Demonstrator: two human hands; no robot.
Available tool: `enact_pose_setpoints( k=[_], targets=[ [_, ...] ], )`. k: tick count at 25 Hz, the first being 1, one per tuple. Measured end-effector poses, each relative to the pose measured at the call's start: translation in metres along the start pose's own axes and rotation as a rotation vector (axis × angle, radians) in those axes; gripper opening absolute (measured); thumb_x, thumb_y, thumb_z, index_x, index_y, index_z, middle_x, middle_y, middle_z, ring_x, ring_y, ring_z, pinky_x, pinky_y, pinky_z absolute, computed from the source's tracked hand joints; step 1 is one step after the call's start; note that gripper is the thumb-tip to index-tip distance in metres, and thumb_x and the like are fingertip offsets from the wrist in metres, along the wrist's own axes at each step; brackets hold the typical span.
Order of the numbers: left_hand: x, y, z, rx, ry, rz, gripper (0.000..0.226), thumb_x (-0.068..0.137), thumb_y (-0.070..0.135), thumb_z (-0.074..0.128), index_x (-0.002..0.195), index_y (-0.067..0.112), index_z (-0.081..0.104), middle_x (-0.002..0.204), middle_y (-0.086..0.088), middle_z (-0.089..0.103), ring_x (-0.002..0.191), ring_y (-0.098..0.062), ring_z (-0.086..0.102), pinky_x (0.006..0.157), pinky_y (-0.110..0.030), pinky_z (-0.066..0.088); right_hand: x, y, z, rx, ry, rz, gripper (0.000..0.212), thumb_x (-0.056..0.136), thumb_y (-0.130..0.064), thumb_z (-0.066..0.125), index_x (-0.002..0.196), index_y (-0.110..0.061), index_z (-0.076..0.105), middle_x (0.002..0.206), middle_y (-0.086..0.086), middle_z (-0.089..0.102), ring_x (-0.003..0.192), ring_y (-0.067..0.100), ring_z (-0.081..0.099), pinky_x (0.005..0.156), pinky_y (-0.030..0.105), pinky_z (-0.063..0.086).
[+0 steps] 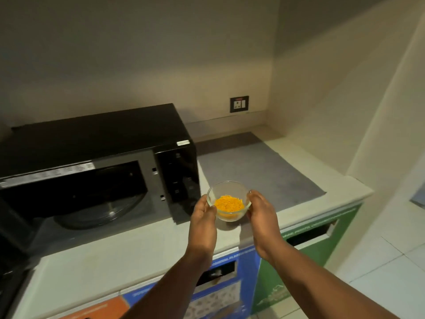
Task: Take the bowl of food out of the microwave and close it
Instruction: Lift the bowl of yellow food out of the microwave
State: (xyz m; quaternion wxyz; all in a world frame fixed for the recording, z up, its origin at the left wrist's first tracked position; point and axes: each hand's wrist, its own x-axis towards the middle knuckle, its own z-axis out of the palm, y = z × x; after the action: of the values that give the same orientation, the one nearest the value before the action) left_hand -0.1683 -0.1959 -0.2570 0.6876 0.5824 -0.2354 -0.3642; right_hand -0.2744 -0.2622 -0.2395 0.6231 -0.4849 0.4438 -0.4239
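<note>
A small clear glass bowl (228, 200) with yellow-orange shredded food sits between both my hands, just right of the microwave and low over the counter; whether it touches the counter I cannot tell. My left hand (203, 221) grips its left side and my right hand (261, 215) grips its right side. The black microwave (99, 143) stands on the counter at left. Its door (12, 236) is swung open at the far left, and the cavity shows only the glass turntable (101, 211).
A pale counter (115, 256) carries a grey mat (259, 171) to the right of the microwave. A wall socket (239, 104) sits on the back wall. Blue (230, 286) and green (305, 249) bin fronts with slots are below the counter edge. A tiled floor lies at right.
</note>
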Motion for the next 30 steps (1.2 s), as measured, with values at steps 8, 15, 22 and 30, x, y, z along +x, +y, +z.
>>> enact_pose_setpoints(
  k=[8,15,22,30],
  targets=[
    [0.107,-0.047,0.107,0.125,-0.125,-0.002,0.034,0.099,0.006,0.055,0.132,0.014,0.058,0.123,-0.016,0.072,0.118,-0.035,0.066,0.107,-0.049,0.051,0.138,0.012,-0.072,-0.048,0.033,-0.017,0.024,0.104,-0.028,0.041,0.112,-0.014,0.058,0.108,0.013,0.060,0.100,0.024,0.054,0.087,0.039,0.043],
    [0.146,-0.084,0.126,0.246,-0.075,0.108,0.027,0.098,0.017,0.052,0.123,0.007,0.058,0.123,-0.016,0.067,0.113,-0.023,0.063,0.098,-0.031,0.049,0.198,0.039,-0.086,-0.058,-0.003,0.015,0.026,0.093,-0.032,0.047,0.087,-0.020,0.070,0.085,0.006,0.073,0.083,0.020,0.063,0.076,0.041,0.050],
    [0.152,-0.090,0.122,0.389,-0.088,0.010,0.039,0.108,0.014,0.044,0.147,0.015,0.045,0.145,-0.006,0.055,0.135,-0.022,0.052,0.116,-0.040,0.041,0.198,0.045,-0.085,-0.110,0.036,-0.024,0.028,0.100,-0.030,0.041,0.095,-0.024,0.067,0.094,0.002,0.072,0.090,0.017,0.062,0.077,0.035,0.048],
    [0.101,-0.019,0.089,0.834,-0.157,0.341,0.057,0.105,0.017,0.046,0.159,0.021,0.029,0.165,0.000,0.035,0.152,-0.014,0.031,0.125,-0.030,0.024,0.141,0.007,-0.048,-0.313,0.176,-0.330,0.064,0.092,-0.029,0.038,0.153,-0.011,0.037,0.160,0.007,0.038,0.147,0.018,0.032,0.118,0.031,0.025]
  ],
)
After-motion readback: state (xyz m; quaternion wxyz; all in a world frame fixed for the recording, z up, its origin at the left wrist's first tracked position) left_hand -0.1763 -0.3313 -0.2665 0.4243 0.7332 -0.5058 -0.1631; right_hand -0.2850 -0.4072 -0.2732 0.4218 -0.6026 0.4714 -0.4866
